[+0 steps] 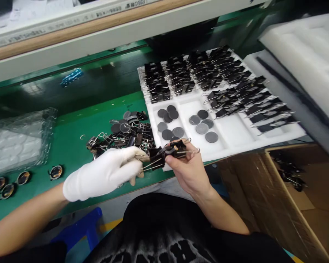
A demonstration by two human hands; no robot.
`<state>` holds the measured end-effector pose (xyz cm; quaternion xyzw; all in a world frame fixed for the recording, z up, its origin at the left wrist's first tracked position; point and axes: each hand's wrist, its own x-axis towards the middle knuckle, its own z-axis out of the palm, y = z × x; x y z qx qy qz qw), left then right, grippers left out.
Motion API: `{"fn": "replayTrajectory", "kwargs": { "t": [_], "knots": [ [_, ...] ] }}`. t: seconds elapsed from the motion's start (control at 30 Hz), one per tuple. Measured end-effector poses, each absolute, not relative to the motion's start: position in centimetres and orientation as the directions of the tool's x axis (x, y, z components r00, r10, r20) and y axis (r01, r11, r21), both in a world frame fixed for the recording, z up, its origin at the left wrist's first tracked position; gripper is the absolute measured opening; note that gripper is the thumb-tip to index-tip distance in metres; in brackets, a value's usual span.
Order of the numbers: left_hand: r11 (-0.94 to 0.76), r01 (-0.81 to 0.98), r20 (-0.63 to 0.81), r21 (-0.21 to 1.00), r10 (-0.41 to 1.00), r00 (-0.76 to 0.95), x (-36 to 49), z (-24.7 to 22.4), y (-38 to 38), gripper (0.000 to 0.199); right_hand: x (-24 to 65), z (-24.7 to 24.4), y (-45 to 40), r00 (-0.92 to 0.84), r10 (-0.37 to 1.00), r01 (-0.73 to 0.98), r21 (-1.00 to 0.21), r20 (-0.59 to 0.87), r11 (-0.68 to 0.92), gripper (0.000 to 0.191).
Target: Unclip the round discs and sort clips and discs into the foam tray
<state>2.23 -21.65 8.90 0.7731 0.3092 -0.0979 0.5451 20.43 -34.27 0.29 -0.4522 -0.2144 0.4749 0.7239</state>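
My left hand (106, 173), in a white glove, pinches the wire handles of a black binder clip (155, 157). Opposite it, my bare right hand (190, 173) grips a small assembly with another black clip (181, 148) and a round piece between the two clips. Both hands meet at the table's front edge. Just beyond the glove is a heap of loose binder clips (137, 138), with several dark discs (124, 127) among them. More dark discs (178, 132) lie in the near compartments of a white foam tray (222, 144), right behind my right hand.
Rows of clipped assemblies (205, 69) fill the tray's far and right compartments. Round framed parts (23, 178) and a clear plastic tray (16, 138) lie left on the green table (71, 128). White foam trays (312, 54) and a cardboard box (276, 204) stand right. A shelf (98, 27) spans the back.
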Motion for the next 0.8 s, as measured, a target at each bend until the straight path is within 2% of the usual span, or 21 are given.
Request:
{"fn": "replayTrajectory", "kwargs": {
  "t": [0.1,0.17,0.23,0.3,0.37,0.43,0.5,0.53,0.6,0.7,0.8],
  "knots": [
    [0.007,0.572,-0.557,0.82,0.236,0.796,3.8,9.1,-21.4,0.072,22.0,0.1,-34.8,0.381,0.904,-0.306,-0.896,0.194,0.321,0.029],
    [-0.006,0.613,-0.609,0.79,0.106,0.786,5.4,9.5,-21.7,0.069,23.7,0.3,-35.5,0.236,0.908,-0.208,-0.894,0.347,0.396,0.018],
    [-0.077,0.611,-0.611,0.788,0.029,0.791,7.2,10.0,-22.0,0.055,25.5,0.5,-36.6,0.199,0.908,-0.144,-0.905,0.369,0.4,0.017],
    [-0.088,0.579,-0.578,0.811,0.042,0.815,9.3,10.3,-22.4,0.044,26.9,0.5,-37.8,0.329,0.898,-0.127,-0.929,0.291,0.348,0.039],
    [-0.085,0.534,-0.525,0.841,0.104,0.845,11.8,10.2,-22.6,0.04,28.1,-0.1,-39.0,0.545,0.818,-0.136,-0.942,0.187,0.306,0.061],
    [-0.155,0.48,-0.444,0.863,0.219,0.869,15.0,9.7,-22.9,0.038,29.1,-1.2,-40.0,0.779,0.61,-0.089,-0.94,0.141,0.33,0.057],
    [-0.362,0.424,-0.285,0.83,0.378,0.881,18.8,8.9,-23.3,0.037,30.2,-2.4,-40.8,0.924,0.331,0.07,-0.936,0.191,0.345,0.043],
    [-0.504,0.402,-0.174,0.765,0.44,0.881,20.7,8.4,-23.5,0.037,30.8,-2.9,-41.0,0.941,0.232,0.171,-0.938,0.247,0.302,0.037],
    [-0.754,0.374,0.016,0.539,0.454,0.891,24.2,7.3,-23.9,0.042,32.0,-3.5,-41.2,0.903,0.192,0.367,-0.922,0.385,0.12,0.034],
    [-0.916,0.34,0.105,0.214,0.367,0.924,27.3,6.3,-24.7,0.042,33.7,-3.7,-41.0,0.805,0.346,0.563,-0.806,0.483,-0.186,0.039],
    [-0.949,0.304,0.127,0.079,0.312,0.941,27.6,6.6,-25.4,0.052,34.6,-3.6,-40.2,0.759,0.465,0.628,-0.703,0.456,-0.334,0.042]
  ]
}}
